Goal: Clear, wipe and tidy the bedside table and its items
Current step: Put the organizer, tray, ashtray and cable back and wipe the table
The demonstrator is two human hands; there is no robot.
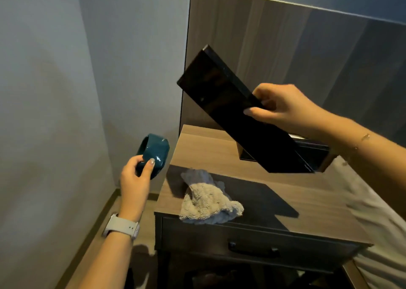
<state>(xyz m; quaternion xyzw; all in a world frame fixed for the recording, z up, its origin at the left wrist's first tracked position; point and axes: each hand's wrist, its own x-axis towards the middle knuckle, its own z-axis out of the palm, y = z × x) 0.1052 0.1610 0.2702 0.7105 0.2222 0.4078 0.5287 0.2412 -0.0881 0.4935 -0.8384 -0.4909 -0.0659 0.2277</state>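
Observation:
My right hand (283, 106) grips a long flat black tray (222, 99) by its upper edge and holds it tilted in the air above the wooden bedside table (219, 148). My left hand (136, 179) holds a glossy teal ceramic cup (154, 150) on its side, left of the table and off its edge. A crumpled beige cloth (206, 201) lies on the tabletop near the front. Behind the tray a black box (312, 148) stands at the back right of the table, partly hidden.
The wooden headboard (274, 36) rises behind the table and a grey wall (66, 69) closes the left side. The bed (377, 211) with light sheets lies to the right. A drawer with a dark handle (252, 248) fronts the table. Wooden floor (94, 244) shows at the lower left.

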